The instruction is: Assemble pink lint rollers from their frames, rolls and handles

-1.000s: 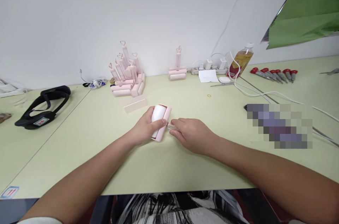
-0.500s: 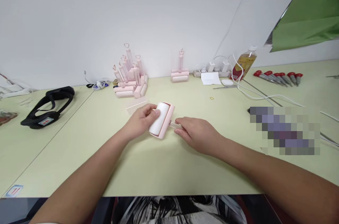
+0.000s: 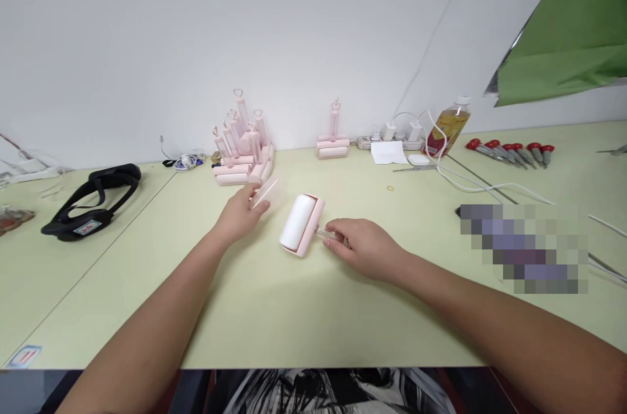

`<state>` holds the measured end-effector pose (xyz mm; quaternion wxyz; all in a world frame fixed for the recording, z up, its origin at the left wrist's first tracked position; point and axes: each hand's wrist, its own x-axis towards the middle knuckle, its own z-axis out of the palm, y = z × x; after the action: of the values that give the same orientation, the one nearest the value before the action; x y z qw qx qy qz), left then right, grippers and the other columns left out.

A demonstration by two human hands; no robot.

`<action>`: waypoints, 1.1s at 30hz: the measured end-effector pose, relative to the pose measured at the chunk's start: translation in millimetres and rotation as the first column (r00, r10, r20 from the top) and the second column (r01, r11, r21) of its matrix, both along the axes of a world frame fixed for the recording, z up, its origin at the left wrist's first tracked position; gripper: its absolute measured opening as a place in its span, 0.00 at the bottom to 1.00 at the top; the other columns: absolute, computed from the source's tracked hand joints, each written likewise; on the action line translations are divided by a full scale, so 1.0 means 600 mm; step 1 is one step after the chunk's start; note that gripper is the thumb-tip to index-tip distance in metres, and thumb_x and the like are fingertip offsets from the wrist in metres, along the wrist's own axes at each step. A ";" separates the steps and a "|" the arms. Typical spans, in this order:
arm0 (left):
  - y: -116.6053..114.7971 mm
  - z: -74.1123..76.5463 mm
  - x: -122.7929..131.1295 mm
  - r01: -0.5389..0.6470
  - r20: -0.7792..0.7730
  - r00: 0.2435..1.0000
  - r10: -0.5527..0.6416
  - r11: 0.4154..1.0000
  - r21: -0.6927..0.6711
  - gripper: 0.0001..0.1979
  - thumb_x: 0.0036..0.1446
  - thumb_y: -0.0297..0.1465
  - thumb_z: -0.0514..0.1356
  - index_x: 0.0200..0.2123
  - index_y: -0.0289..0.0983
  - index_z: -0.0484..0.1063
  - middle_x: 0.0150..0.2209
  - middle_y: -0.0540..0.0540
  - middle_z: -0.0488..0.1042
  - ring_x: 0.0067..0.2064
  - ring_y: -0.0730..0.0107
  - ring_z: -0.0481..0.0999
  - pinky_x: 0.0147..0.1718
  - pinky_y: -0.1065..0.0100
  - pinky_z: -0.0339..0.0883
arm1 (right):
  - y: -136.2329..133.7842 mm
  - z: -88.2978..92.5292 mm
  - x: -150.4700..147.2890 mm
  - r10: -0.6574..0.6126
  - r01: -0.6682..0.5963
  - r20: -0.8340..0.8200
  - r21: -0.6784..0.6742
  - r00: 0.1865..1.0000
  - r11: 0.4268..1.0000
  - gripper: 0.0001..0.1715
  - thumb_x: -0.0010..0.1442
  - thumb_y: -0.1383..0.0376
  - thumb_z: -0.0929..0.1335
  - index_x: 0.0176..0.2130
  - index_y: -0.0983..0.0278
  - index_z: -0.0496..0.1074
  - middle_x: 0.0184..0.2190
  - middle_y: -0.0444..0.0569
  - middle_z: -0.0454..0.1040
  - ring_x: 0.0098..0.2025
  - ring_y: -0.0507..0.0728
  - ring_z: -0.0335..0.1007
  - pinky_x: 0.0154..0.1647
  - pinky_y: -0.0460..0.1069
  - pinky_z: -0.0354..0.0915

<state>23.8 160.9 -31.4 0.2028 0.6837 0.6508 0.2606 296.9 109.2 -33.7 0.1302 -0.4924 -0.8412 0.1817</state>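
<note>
A pink lint roller (image 3: 299, 224) with a white sheet roll is held by its clear handle in my right hand (image 3: 360, 245), fingers wrapped round the handle. The roller head points left and slightly up, just above the table. To its left, my left hand (image 3: 241, 213) pinches a clear plastic cover (image 3: 265, 192) between thumb and fingers, tilted up off the table. Behind that hand stands a cluster of pink lint rollers (image 3: 240, 146) with heart-shaped handle ends. One more lint roller (image 3: 333, 136) stands apart by the wall.
A black head strap (image 3: 93, 202) lies on the left of the table (image 3: 274, 309). Along the back are a power strip (image 3: 365, 143), white paper (image 3: 388, 153), a drink bottle (image 3: 447, 127) and white cables. Several red-capped tools (image 3: 509, 151) and a blurred-out object (image 3: 522, 247) lie at right.
My left hand has let go of the roller head, moved left and back, and picked up the clear cover from the table. My right hand still holds the roller in nearly the same place.
</note>
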 end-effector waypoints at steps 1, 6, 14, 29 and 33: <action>-0.006 0.003 0.006 0.033 0.191 0.981 -0.026 0.999 -0.030 0.28 0.58 0.45 0.57 0.58 0.40 0.62 0.50 0.39 0.72 0.47 0.55 0.72 0.44 0.58 0.64 | 0.002 -0.001 0.001 -0.014 0.014 -0.011 0.002 1.000 1.000 0.14 0.65 0.57 0.61 0.36 0.63 0.71 0.29 0.47 0.74 0.29 0.54 0.65 0.27 0.47 0.50; -0.031 0.010 0.036 0.219 0.599 0.787 -0.150 0.975 -0.044 0.28 0.54 0.47 0.62 0.53 0.38 0.63 0.43 0.44 0.73 0.41 0.66 0.72 0.41 0.66 0.64 | 0.008 -0.006 0.006 -0.060 0.061 -0.036 0.041 0.998 0.997 0.15 0.65 0.57 0.60 0.39 0.63 0.71 0.31 0.48 0.74 0.31 0.55 0.66 0.28 0.48 0.51; -0.055 0.002 0.061 0.381 0.486 0.826 -0.285 0.918 -0.111 0.30 0.53 0.44 0.63 0.57 0.38 0.66 0.47 0.42 0.74 0.44 0.59 0.74 0.42 0.62 0.66 | 0.003 -0.015 -0.003 -0.050 0.050 -0.001 0.066 0.999 0.997 0.14 0.66 0.59 0.60 0.33 0.63 0.67 0.31 0.49 0.73 0.30 0.54 0.64 0.29 0.48 0.52; -0.032 -0.031 0.078 0.427 0.909 0.413 0.060 0.869 -0.251 0.26 0.58 0.49 0.57 0.52 0.38 0.61 0.34 0.46 0.71 0.25 0.72 0.72 0.18 0.73 0.65 | 0.032 0.011 0.022 -0.138 -0.435 -0.788 -0.466 0.600 0.771 0.26 0.61 0.56 0.59 0.57 0.61 0.58 0.50 0.56 0.71 0.42 0.57 0.72 0.40 0.55 0.70; -0.033 -0.037 0.088 0.545 0.935 0.351 0.049 0.801 -0.247 0.24 0.59 0.50 0.54 0.48 0.36 0.63 0.38 0.42 0.71 0.27 0.69 0.77 0.15 0.75 0.64 | 0.030 -0.005 0.004 -0.055 -0.172 -0.659 -0.275 0.750 0.946 0.29 0.55 0.58 0.68 0.55 0.62 0.62 0.38 0.50 0.74 0.36 0.56 0.70 0.37 0.52 0.67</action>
<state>76.4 140.8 -53.8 0.7406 0.4368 0.3556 0.3664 299.5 127.5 -36.6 0.3313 -0.3841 -0.7154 0.4805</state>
